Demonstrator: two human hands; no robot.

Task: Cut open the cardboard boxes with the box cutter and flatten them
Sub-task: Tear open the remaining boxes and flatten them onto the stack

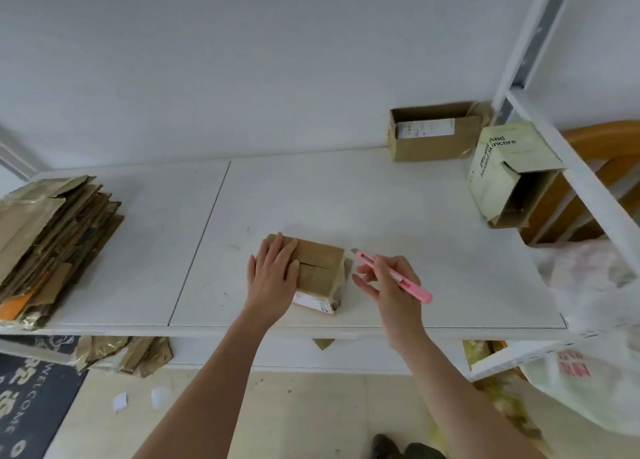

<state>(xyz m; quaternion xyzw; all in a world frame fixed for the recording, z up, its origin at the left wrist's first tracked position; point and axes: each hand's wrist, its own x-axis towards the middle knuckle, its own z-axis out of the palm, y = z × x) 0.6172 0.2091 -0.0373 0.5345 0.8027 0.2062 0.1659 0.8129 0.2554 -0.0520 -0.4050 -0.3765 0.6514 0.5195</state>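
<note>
left hand (273, 278) flat, fingers straight, pressing small brown cardboard box (320, 271) on white table (415, 216) | right hand (388, 282) pinching pink box cutter (393, 274), blade just right of box | step: slitting top seam | next: blade onto seam, clear of left fingers

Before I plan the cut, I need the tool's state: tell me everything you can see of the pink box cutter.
The pink box cutter is a slim, plastic-looking pen-shaped knife with a short grey blade out at its tip. The right hand pinches it mid-body, tilted, tip pointing up-left toward the small cardboard box, just clear of its right edge, not touching it.
</note>
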